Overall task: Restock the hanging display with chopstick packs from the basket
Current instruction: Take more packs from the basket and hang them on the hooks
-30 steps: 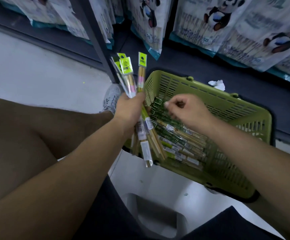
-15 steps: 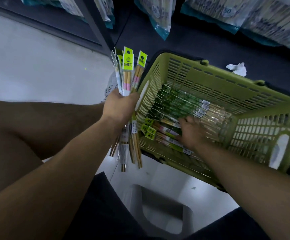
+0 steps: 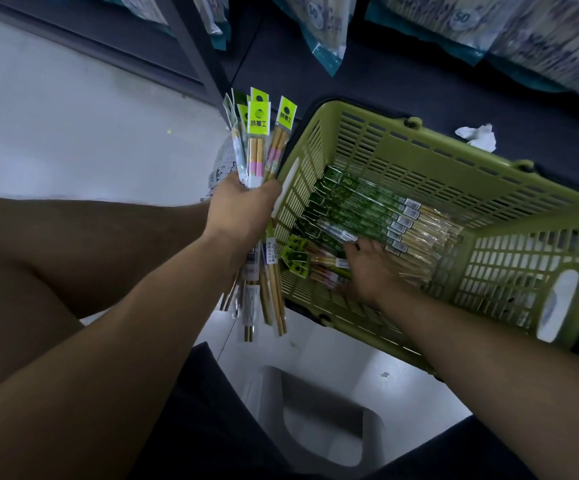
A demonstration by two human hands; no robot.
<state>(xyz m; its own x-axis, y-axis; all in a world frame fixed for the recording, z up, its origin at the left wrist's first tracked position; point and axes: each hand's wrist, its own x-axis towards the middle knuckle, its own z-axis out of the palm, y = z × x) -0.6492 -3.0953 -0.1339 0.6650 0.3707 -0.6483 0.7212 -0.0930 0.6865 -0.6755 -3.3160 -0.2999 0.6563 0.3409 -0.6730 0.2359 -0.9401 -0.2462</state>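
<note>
My left hand (image 3: 243, 209) grips a bunch of chopstick packs (image 3: 258, 147) with bright yellow-green header cards, held upright just left of the green plastic basket (image 3: 402, 140). Their lower ends stick out below my fist. My right hand (image 3: 367, 268) is down inside the basket, palm down with fingers spread over the pink-banded packs with yellow-green headers (image 3: 315, 265) at the near side. I cannot tell whether it grips one. A row of dark green-sleeved packs (image 3: 360, 209) lies across the basket's floor.
The basket sits on a dark low shelf with a crumpled white paper (image 3: 476, 135) behind it. Bagged goods (image 3: 326, 29) hang above. A dark shelf upright (image 3: 191, 46) stands at the left. A grey stool (image 3: 319, 414) is under me, my left thigh (image 3: 56, 258) beside it.
My right hand has gone from above the basket down into it onto the packs. The view has tilted downward, and my left hand has kept hold of its bunch.
</note>
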